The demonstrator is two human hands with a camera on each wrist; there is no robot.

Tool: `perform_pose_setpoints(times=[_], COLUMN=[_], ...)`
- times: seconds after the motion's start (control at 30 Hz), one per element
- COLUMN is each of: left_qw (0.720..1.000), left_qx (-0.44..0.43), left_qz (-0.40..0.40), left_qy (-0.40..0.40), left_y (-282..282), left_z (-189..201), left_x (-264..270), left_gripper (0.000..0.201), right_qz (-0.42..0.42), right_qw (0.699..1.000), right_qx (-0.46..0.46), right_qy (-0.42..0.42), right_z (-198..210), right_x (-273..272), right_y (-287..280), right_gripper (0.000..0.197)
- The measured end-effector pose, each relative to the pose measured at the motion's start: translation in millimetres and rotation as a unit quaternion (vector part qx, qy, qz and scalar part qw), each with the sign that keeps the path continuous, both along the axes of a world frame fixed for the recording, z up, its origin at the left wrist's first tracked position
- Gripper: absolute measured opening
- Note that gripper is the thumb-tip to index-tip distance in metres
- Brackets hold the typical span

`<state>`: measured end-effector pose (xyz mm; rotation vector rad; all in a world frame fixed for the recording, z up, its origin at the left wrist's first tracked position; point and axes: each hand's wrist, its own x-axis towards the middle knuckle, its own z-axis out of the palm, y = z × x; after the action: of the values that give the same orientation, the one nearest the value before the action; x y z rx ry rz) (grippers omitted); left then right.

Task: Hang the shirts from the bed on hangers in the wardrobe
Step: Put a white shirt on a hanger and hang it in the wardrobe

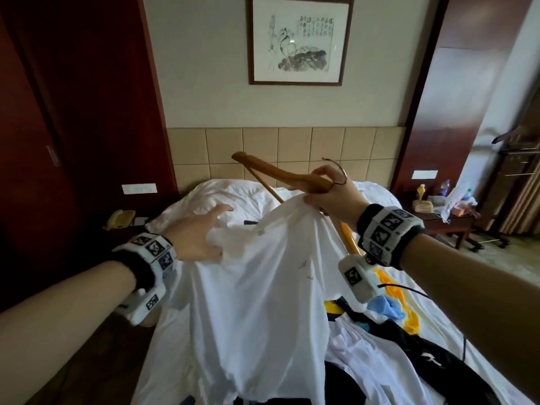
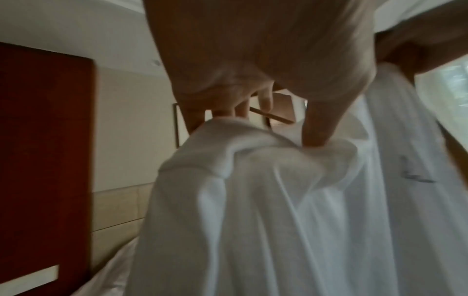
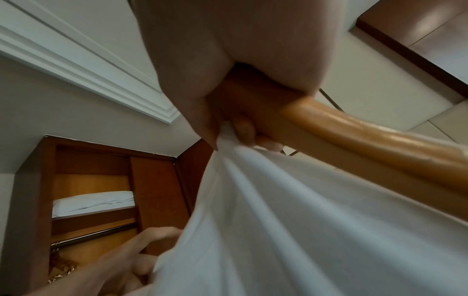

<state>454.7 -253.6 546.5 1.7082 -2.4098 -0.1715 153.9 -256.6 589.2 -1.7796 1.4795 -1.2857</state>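
Observation:
A wooden hanger (image 1: 280, 173) with a metal hook (image 1: 340, 171) is held up over the bed. My right hand (image 1: 312, 185) grips it at the middle, just under the hook, and also pinches the top of a white shirt (image 1: 263, 287) that drapes down from it. In the right wrist view the fingers (image 3: 243, 130) curl round the hanger (image 3: 354, 136) and the shirt (image 3: 303, 220). My left hand (image 1: 217, 229) holds the shirt's upper left edge. In the left wrist view the thumb (image 2: 314, 138) presses into a fold of the shirt (image 2: 253, 200).
The bed (image 1: 228, 194) has white bedding, and more clothes lie on it at the right: a black garment (image 1: 409, 346) and a yellow and blue piece (image 1: 388, 287). A nightstand (image 1: 438, 217) with bottles stands at the right. The open wardrobe (image 3: 157, 180) shows a rail (image 3: 93, 234).

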Motion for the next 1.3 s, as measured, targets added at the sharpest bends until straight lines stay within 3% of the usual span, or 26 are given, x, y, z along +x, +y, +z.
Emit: perform_pose_setpoints(times=[0.13,0.17,0.27,0.33,0.4,0.53,0.57,0.63,0.73,0.8,0.87,0.93,1.0,1.07,1.1,1.3], left_qw=[0.992,0.990,0.982,0.979,0.982,0.980,0.980,0.980,0.954,0.936,0.912,0.925,0.959,0.932,0.923,0.913], left_qx=[-0.105,-0.113,-0.049,-0.001,0.019,-0.046,-0.057,-0.070,-0.075,0.019,0.130,0.148,0.018,-0.109,-0.127,-0.113], left_qz=[-0.065,-0.077,-0.111,-0.142,-0.146,-0.143,-0.142,-0.174,-0.263,-0.278,-0.293,-0.291,-0.284,-0.289,-0.272,-0.185], left_qy=[0.012,-0.020,-0.143,-0.149,-0.118,-0.131,-0.131,-0.065,0.123,0.215,0.254,0.197,0.008,-0.190,-0.240,-0.345], left_y=[3.4,1.9,2.3,6.0,5.8,-2.5,-3.1,-2.2,6.2,20.3,33.4,37.8,30.1,22.8,19.9,12.2], left_z=[-19.0,-22.8,-29.3,-28.4,-26.3,-27.4,-27.8,-29.9,-28.2,-21.3,-14.5,-12.6,-13.9,-11.2,-9.1,6.6], left_x=[-34.6,-37.1,-35.4,-33.0,-31.2,-33.0,-34.5,-37.9,-49.2,-62.0,-73.4,-78.4,-78.2,-76.1,-73.9,-75.7], left_gripper=[0.013,0.015,0.053,0.068,0.060,0.008,0.012,0.015,0.020,0.026,0.019,0.029,0.037,0.029,0.026,0.023], right_qz=[-0.003,-0.005,-0.033,-0.060,-0.078,-0.101,-0.103,-0.110,-0.126,-0.139,-0.141,-0.136,-0.132,-0.130,-0.129,-0.118], right_qw=[1.000,1.000,0.998,0.996,0.993,0.988,0.988,0.986,0.982,0.979,0.979,0.980,0.980,0.980,0.980,0.985], right_qx=[-0.005,-0.004,0.008,0.013,0.020,0.029,0.028,0.030,0.048,0.051,0.061,0.070,0.074,0.079,0.083,0.100], right_qy=[0.016,0.020,0.046,0.067,0.086,0.109,0.107,0.120,0.129,0.138,0.137,0.130,0.126,0.128,0.126,0.078], right_z=[2.0,1.6,-0.4,-3.0,-6.2,-15.5,-18.0,-23.4,-33.4,-40.6,-46.0,-50.5,-54.9,-58.8,-60.6,-72.8], right_x=[3.3,1.1,-12.0,-24.5,-35.7,-48.2,-50.5,-55.6,-64.7,-70.6,-73.5,-75.4,-79.6,-85.3,-88.2,-103.1], right_y=[-0.3,-0.6,0.0,0.6,3.0,6.9,6.2,3.8,2.9,2.2,2.1,2.9,4.7,7.8,8.5,10.5], right_gripper=[0.036,0.036,0.033,0.033,0.032,0.033,0.033,0.033,0.037,0.040,0.043,0.042,0.041,0.037,0.035,0.029])
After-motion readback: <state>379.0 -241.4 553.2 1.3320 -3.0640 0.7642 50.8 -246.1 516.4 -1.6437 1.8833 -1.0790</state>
